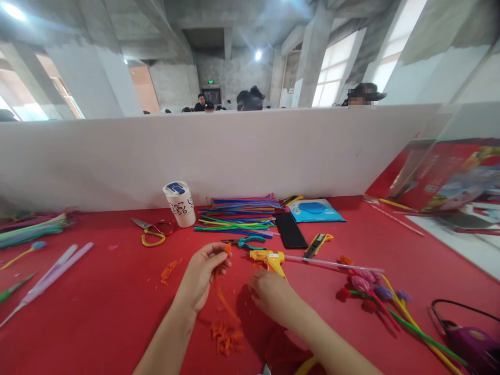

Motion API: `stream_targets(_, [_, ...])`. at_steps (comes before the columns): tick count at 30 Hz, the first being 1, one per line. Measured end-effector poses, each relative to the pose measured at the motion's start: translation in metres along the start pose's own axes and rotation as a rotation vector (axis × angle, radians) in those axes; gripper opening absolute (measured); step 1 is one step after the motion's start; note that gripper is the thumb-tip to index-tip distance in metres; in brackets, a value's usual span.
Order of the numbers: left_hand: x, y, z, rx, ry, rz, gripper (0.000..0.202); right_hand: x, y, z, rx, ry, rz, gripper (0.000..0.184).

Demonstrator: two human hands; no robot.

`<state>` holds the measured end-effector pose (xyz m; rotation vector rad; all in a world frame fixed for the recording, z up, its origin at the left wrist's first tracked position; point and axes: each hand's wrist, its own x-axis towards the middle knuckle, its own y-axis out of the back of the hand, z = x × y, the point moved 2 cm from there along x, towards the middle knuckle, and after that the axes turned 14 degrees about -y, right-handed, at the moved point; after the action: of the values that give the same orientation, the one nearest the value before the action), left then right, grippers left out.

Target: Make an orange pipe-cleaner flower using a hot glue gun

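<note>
orange strip (226, 303) pinched in left hand (203, 271) | glue gun (269, 256) set just beyond right hand (275, 296), handle (277, 267) nearest it, long axis crosswise, nozzle (247, 254) aimed toward left hand | right hand's closure hidden, cannot be told

A red tabletop (105, 312) meets a white partition (219, 156); beyond it stands a room of grey concrete, with pillars (312, 52), ceiling beams (160, 26) and a rough back wall (250, 75). Bright windows (336, 62) line the right, a ceiling lamp (258, 55) glows, and a green sign (211, 82) shines.
</note>
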<state>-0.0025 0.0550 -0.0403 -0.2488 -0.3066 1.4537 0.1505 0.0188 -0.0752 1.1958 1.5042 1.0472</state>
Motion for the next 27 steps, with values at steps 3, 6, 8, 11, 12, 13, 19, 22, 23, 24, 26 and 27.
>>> stream_targets(3, [-0.001,-0.002,0.001,0.006,-0.004,-0.020,0.014,0.001,-0.006,-0.003,-0.064,0.001,0.007,0.017])
stream_targets(6, [-0.003,-0.006,0.003,0.005,0.010,-0.035,0.015,0.001,-0.011,-0.008,-0.100,-0.002,0.004,0.019])
stream_targets(8, [-0.004,-0.007,0.003,0.004,0.020,-0.039,0.015,0.001,-0.011,-0.011,-0.104,-0.007,-0.002,0.018])
stream_targets(11, [-0.005,-0.008,0.004,0.008,0.025,-0.037,0.014,0.002,-0.002,-0.006,-0.084,-0.073,0.004,0.016])
stream_targets(12, [-0.005,-0.007,0.004,0.010,0.023,-0.034,0.014,0.003,0.004,0.000,-0.078,-0.125,0.018,0.017])
stream_targets(13, [-0.004,-0.007,0.004,0.012,0.019,-0.030,0.015,0.004,0.010,0.009,-0.073,-0.192,0.036,0.019])
stream_targets(19, [-0.001,-0.002,0.004,0.014,-0.014,0.006,0.015,0.010,0.023,0.063,-0.041,-0.518,0.034,0.029])
stream_targets(22, [0.000,-0.001,0.004,0.011,-0.027,0.008,0.016,0.015,0.012,0.070,0.057,-0.529,-0.020,0.026])
stream_targets(23, [0.000,-0.001,0.003,0.011,-0.030,0.007,0.016,0.017,0.009,0.070,0.103,-0.528,-0.033,0.024])
stream_targets(24, [0.000,-0.001,0.003,0.011,-0.032,0.004,0.016,0.018,0.008,0.070,0.156,-0.526,-0.039,0.023])
stream_targets(26, [0.000,0.000,0.003,0.014,-0.032,-0.001,0.016,0.019,0.009,0.069,0.291,-0.514,-0.032,0.022])
stream_targets(27, [0.000,0.000,0.003,0.015,-0.030,-0.006,0.016,0.019,0.012,0.069,0.374,-0.504,-0.019,0.024])
